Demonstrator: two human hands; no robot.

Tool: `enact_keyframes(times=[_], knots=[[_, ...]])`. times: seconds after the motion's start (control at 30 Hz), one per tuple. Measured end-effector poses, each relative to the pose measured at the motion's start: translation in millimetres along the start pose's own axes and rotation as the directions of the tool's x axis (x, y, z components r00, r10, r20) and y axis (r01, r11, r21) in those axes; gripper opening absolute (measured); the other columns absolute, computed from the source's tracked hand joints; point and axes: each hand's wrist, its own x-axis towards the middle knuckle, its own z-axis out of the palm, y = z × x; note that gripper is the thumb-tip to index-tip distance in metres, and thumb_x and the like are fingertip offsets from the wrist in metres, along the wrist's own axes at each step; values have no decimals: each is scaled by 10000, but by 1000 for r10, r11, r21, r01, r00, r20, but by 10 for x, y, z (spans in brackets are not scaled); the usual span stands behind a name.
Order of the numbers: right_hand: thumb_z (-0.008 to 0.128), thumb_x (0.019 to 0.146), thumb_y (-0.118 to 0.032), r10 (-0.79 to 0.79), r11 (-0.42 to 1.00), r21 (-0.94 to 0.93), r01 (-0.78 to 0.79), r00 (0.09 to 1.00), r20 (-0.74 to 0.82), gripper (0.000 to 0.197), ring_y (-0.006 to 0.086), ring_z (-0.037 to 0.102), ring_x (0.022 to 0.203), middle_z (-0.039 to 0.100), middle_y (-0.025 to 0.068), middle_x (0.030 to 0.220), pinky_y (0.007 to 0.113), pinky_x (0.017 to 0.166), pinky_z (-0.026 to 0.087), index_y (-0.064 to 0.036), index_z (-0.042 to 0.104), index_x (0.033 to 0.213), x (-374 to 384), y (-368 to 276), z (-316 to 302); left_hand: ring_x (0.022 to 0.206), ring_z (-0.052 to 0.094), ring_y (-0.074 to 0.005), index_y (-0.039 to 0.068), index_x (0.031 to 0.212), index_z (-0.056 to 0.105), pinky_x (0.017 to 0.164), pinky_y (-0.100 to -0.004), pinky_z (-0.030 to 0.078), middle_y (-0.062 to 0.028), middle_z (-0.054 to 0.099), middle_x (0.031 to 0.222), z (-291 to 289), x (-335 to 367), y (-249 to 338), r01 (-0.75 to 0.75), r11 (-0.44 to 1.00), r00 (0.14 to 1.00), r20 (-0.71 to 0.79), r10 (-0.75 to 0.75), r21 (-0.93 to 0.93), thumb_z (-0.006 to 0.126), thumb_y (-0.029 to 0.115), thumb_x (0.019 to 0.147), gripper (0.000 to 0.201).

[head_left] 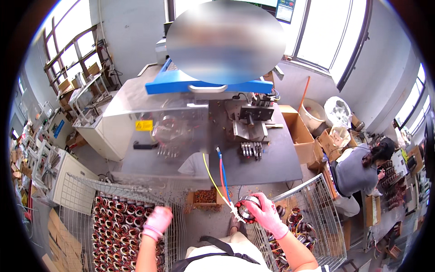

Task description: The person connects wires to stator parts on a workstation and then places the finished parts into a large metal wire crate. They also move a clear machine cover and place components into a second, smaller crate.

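Note:
My right hand (268, 215), in a pink glove, grips a motor stator (246, 209), a dark metal ring with windings inside. Yellow, red and blue lead wires (222, 174) rise from it toward the table, and a white tie or sleeve end shows at their base. My left hand (158, 221), also gloved in pink, has its fingers curled in with nothing visible in them. It is over the right side of a wire basket (79, 190) filled with rows of wound stators (120, 226). A second wire basket (333, 213) with more stators stands below my right hand.
Ahead is a dark table (281, 158) with a metal fixture (251, 120), several small metal pins (252, 149) and a clear panel (167, 140). A blue machine cover (156, 86) spans its back. Cardboard boxes (297, 129) stand right; a co-worker (358, 172) sits beyond.

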Motion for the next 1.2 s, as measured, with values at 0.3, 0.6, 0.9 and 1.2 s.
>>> enact_keyframes(times=[0.3, 0.6, 0.9, 1.2], knots=[[687, 848, -272, -37, 997, -64, 41, 997, 67, 409, 286, 682, 811, 664, 196, 894, 369, 708, 532, -3, 549, 1123, 902, 390, -801, 585, 465, -35, 7, 1111, 637, 523, -204, 380, 26, 546, 726, -713, 1781, 2476, 98, 407, 979, 14, -205, -908, 754, 236, 816, 392], [654, 838, -284, -351, 852, -382, 358, 932, 91, 355, 345, 573, 858, 587, 147, 944, 433, 725, 485, -33, 583, 1079, 1940, 937, -1075, 489, 501, -57, 15, 992, 615, 390, -179, 358, -45, 625, 733, -384, 2199, 2607, 52, -119, 857, 106, -505, -992, 612, 213, 939, 205], [720, 784, -305, -501, 776, -458, 434, 865, -29, 432, 340, 522, 974, 558, 139, 1010, 443, 832, 452, -44, 584, 1100, 3732, 1416, -797, 900, 603, -139, 19, 1133, 554, 721, -244, 515, -60, 598, 1027, 348, 2709, 2599, 55, -82, 980, 69, -186, -995, 561, 60, 943, 195], [744, 755, -265, -500, 797, -435, 419, 861, -88, 483, 352, 513, 1081, 573, 142, 1124, 433, 887, 461, -50, 596, 1161, 4182, 1418, -795, 798, 583, -75, 11, 1158, 558, 710, -213, 505, -21, 547, 1002, 603, 3235, 2631, 31, -1, 979, 31, -204, -1000, 584, 91, 938, 235]])
